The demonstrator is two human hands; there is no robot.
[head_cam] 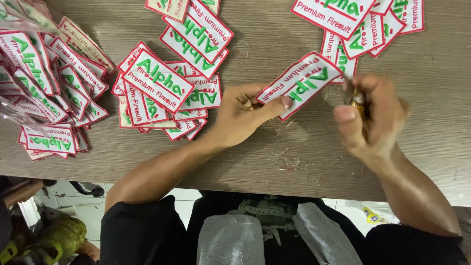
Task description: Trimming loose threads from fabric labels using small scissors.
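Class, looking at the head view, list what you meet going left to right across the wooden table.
Large heap of white, red-edged embroidered patches → smaller patch stack → left hand → held patch → right hand, gripping a small metal tool.

A white rectangular patch (pixel 299 83) with red border and green lettering lies mid-surface (pixel 274 29). Matching patches: a pile (pixel 162 93) left of it, a heap (pixel 46 83) farther left, more (pixel 363 24) above-right.

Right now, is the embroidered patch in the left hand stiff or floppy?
Probably fairly stiff: the patch stays flat though the left hand pinches only one edge. Likely light, since fingertips alone hold it. The right hand grips a small tool.
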